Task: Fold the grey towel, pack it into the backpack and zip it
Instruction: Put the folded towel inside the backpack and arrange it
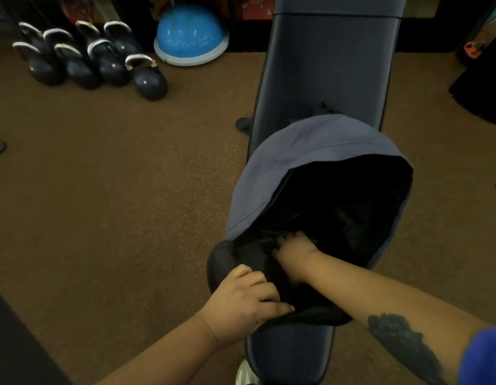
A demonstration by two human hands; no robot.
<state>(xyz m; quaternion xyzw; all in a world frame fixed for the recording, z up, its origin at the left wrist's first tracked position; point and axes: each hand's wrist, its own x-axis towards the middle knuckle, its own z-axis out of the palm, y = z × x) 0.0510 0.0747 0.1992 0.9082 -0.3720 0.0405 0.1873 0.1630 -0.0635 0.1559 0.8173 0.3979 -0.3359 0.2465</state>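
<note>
A grey-blue backpack (302,151) lies on a dark padded bench (324,65), its main opening gaping wide towards me. The inside (346,201) is black and I cannot make out the grey towel in it. My left hand (246,298) grips the backpack's near black edge at the bench's front end. Reaching across from the right, my right hand (294,247) has its fingers curled at the lower left end of the opening, along the zip line. What the fingertips pinch is hidden in the dark.
The bench runs away from me over a brown carpet (116,190). Several black kettlebells (102,62) and a blue half-ball trainer (190,37) stand at the far left. A light shoe (245,373) shows below the bench end.
</note>
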